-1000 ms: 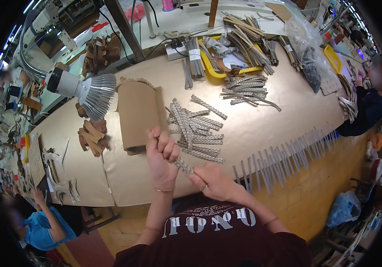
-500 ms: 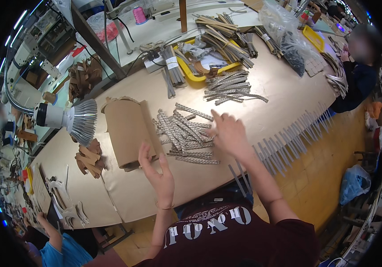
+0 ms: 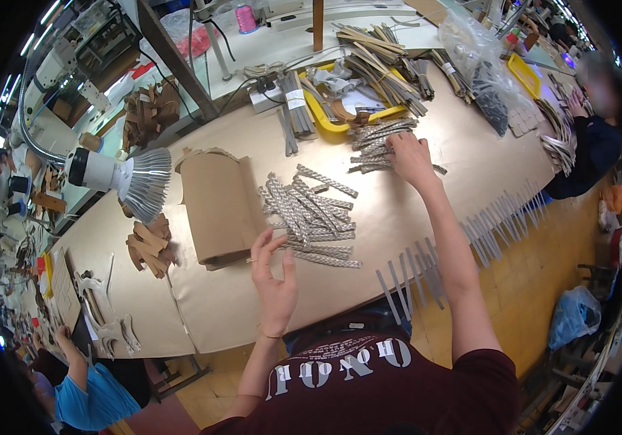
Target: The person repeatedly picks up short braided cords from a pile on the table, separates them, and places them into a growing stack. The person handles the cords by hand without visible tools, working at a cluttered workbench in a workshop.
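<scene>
On the table, right hand at braided strips, grip unclear, left hand spread, room toward front edge.

Worktable is covered w/ tan sheeting; seam is visible on LH portion. Dark leg frame is partly exposed below front edge. Floor is finished in yellow-ochre; reddish strip is seen at btm L. White bench is sited behind table, w/ dark post & brown upright positioned adj. Ribbed lamp is carried on flex. gooseneck at LH side. Ceiling tubes are lit, upper L. Small violet light is seen upper R.
</scene>
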Tool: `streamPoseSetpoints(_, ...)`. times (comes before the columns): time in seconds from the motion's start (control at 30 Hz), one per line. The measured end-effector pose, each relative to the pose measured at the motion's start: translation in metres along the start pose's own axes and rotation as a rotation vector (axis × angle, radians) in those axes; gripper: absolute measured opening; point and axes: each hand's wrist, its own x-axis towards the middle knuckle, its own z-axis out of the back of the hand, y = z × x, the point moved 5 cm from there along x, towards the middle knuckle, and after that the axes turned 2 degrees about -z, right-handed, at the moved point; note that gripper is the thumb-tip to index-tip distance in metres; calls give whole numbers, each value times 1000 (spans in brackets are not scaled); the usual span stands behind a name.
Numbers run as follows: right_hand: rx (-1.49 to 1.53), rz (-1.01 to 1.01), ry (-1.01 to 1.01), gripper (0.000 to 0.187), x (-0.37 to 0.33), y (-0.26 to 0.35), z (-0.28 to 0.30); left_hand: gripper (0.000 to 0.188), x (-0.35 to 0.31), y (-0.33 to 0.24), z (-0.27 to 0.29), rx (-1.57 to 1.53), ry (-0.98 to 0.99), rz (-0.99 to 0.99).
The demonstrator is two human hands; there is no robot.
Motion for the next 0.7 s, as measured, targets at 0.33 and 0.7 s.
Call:
streamPoseSetpoints(0.33,-112,33,23,27,6,3,1,18,-7,4,-4,21,61,-32)
streamPoseSetpoints(0.7,-31,193,67,19,6,1,-2,18,-9,6,-4,-7,81,-34)
